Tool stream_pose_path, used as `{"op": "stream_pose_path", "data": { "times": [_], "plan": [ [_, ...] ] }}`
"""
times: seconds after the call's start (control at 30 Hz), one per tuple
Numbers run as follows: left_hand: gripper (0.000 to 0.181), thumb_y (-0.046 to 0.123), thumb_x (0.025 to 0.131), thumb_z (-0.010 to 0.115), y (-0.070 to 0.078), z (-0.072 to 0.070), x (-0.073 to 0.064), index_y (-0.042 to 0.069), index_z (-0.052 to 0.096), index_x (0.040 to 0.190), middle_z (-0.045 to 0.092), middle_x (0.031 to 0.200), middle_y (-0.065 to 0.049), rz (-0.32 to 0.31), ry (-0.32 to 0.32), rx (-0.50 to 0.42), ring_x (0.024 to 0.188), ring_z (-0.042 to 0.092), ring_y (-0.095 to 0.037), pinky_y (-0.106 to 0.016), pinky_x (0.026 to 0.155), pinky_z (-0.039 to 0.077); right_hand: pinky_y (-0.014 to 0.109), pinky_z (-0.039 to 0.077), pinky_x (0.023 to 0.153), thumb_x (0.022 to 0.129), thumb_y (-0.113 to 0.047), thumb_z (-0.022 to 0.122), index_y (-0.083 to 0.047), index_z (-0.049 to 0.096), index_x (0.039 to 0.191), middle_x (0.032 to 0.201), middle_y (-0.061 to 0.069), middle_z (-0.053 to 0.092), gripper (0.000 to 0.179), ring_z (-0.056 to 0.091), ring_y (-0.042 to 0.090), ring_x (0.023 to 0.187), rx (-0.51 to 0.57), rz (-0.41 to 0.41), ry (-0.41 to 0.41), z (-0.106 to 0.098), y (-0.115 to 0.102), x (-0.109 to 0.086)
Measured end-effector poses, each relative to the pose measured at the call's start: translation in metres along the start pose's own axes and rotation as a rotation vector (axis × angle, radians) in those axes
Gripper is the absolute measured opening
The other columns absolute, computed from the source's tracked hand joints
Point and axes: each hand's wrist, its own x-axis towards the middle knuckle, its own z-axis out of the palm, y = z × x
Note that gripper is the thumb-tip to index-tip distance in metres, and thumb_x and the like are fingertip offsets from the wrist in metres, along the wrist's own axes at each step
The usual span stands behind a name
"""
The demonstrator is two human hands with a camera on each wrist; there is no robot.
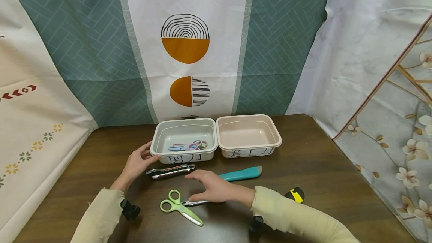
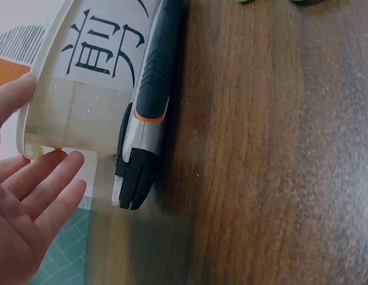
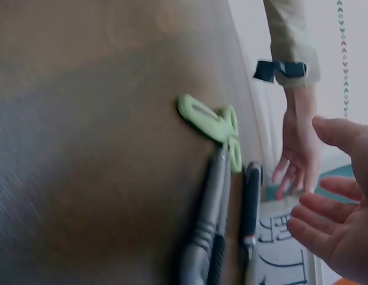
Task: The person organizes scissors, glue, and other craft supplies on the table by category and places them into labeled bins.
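My left hand [image 1: 137, 163] holds the left front corner of a pale green plastic bin [image 1: 160, 155], thumb on its rim and the other fingers along its side. Scissors with coloured handles [image 1: 193, 146] lie inside this bin. A black and silver utility knife [image 1: 171, 171] lies along the bin's front, close to my left hand. My right hand [image 1: 216, 187] hovers with loosely spread fingers over a grey utility knife [image 3: 203, 237], which it partly hides in the head view. Green scissors [image 1: 176, 207] lie just left of it, overlapping the grey knife's tip.
A beige bin [image 1: 249, 147] with a handwritten label stands against the green bin's right side. A teal knife [image 1: 243, 174] lies behind my right hand. A black and yellow object [image 1: 297, 195] shows partly behind my right forearm. Patterned curtains [image 1: 273, 48] hang beyond the brown table [image 1: 111, 141].
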Motion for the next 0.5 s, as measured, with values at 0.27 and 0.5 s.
{"op": "stream_pose_path", "data": {
  "times": [0.27,0.5],
  "plan": [
    [0.069,0.031,0.082,0.067,-0.002,0.001,0.0,0.0,0.037,0.136,0.055,0.12,-0.024,0.008,0.002,-0.004,0.102,0.058,-0.035,-0.044,0.08,0.049,0.015,0.042,0.08,0.078,-0.025,0.072,-0.003,0.054,0.12,0.112,0.007,0.059,0.051,0.054,0.012,0.101,0.069,0.045,0.008,0.018,-0.007,-0.015],
    [0.07,0.032,0.082,0.067,-0.001,0.0,0.0,-0.001,0.036,0.136,0.055,0.12,-0.024,0.003,-0.002,0.003,0.103,0.057,-0.034,-0.044,0.08,0.049,0.01,0.044,0.069,0.071,-0.022,0.078,-0.001,0.054,0.117,0.105,0.006,0.059,0.056,0.054,0.006,0.092,0.108,0.079,-0.009,0.032,-0.015,-0.022]
  ]
}}
